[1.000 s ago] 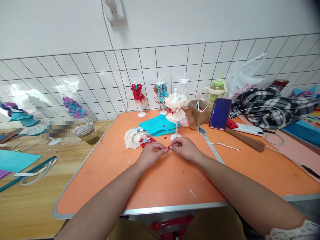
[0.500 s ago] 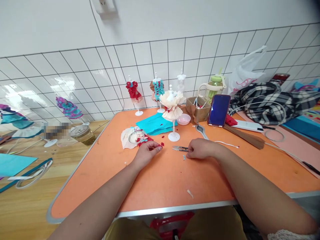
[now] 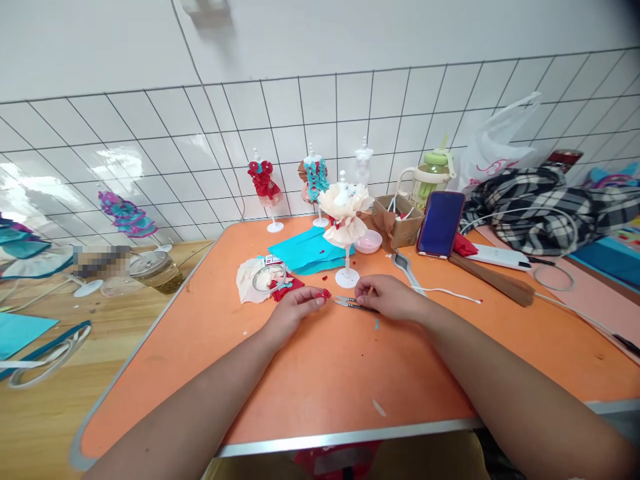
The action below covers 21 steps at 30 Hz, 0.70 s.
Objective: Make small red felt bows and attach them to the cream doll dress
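Observation:
Between the fingertips of my left hand (image 3: 300, 310) is a small red paper piece (image 3: 327, 293). My right hand (image 3: 387, 298) grips a pair of thread snips (image 3: 345, 302), its blades pointing left toward that piece. Behind them stands a small white dress form (image 3: 347, 275) in a cream paper dress (image 3: 345, 230). Left of it lie a blue paper sheet (image 3: 300, 253) and a tape roll (image 3: 269, 279) on cream and red paper scraps. A tiny blue scrap (image 3: 377, 325) rests below my right hand.
More dressed forms, one red (image 3: 265, 183) and one blue (image 3: 314, 180), stand along the wall. To the right are a pink bowl (image 3: 369, 243), a cardboard box (image 3: 406, 228), a phone (image 3: 441, 223), grey-handled tool (image 3: 406, 270), brown paper (image 3: 493, 280) and plaid cloth (image 3: 530, 213).
My right hand has lifted the snips slightly and moved them left, close to my left fingertips. My left hand keeps the red piece in nearly the same place.

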Each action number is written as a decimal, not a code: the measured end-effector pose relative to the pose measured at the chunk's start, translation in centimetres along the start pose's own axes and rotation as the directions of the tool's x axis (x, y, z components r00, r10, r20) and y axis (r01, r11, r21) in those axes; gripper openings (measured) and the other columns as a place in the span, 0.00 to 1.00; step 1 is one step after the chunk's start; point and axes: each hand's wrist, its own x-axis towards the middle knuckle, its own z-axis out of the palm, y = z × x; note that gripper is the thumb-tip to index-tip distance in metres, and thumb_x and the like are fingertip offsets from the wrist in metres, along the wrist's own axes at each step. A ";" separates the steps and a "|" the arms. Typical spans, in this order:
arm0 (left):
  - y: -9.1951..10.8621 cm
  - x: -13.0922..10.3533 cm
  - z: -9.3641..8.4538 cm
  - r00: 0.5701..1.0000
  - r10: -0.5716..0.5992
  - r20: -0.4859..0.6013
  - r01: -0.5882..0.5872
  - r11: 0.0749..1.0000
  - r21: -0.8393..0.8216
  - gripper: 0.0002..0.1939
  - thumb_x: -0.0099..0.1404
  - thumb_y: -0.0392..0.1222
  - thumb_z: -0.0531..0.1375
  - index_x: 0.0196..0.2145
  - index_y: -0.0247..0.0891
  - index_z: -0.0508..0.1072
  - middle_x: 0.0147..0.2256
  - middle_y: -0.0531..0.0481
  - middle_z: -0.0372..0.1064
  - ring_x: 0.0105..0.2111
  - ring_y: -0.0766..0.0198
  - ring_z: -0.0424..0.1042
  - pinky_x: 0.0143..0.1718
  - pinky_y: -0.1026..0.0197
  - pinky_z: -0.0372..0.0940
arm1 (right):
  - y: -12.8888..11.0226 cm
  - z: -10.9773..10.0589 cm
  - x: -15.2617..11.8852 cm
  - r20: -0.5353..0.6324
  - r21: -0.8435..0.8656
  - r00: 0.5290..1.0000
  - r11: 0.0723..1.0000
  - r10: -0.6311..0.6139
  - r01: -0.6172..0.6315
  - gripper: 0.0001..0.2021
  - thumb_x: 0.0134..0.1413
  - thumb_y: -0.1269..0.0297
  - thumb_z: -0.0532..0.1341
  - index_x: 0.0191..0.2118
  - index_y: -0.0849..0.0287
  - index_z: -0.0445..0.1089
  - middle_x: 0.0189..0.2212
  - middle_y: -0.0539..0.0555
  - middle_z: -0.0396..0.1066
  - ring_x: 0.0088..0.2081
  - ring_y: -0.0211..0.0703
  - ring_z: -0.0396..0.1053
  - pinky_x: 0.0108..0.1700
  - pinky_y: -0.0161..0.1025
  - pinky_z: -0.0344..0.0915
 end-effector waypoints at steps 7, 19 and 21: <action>0.9 -1.0 -0.4 0.996 -0.047 0.079 0.062 0.977 -0.203 0.11 0.51 0.42 0.66 0.32 0.34 0.76 0.37 0.45 0.73 0.40 0.60 0.69 0.39 0.61 0.60 | 1.8 -2.5 -1.1 0.156 -0.101 0.970 0.974 -0.185 0.202 0.10 0.47 0.70 0.59 0.35 0.54 0.76 0.34 0.51 0.72 0.34 0.39 0.67 0.34 0.33 0.58; -0.2 -0.7 -0.5 0.991 -0.067 0.114 0.081 0.989 -0.120 0.10 0.53 0.42 0.66 0.32 0.35 0.76 0.35 0.47 0.73 0.37 0.64 0.68 0.42 0.62 0.60 | 1.9 -1.5 -1.5 0.253 -0.460 0.967 0.882 0.018 0.104 0.07 0.41 0.68 0.62 0.31 0.53 0.73 0.30 0.51 0.73 0.32 0.43 0.67 0.27 0.33 0.52; -0.2 -0.8 -0.4 0.987 -0.053 0.151 0.072 0.990 -0.119 0.10 0.53 0.42 0.66 0.32 0.35 0.76 0.37 0.47 0.72 0.38 0.63 0.68 0.42 0.61 0.60 | 1.7 -1.5 -1.5 0.246 -0.477 0.968 0.875 0.041 0.084 0.06 0.42 0.70 0.60 0.29 0.55 0.73 0.28 0.52 0.73 0.31 0.43 0.67 0.27 0.34 0.52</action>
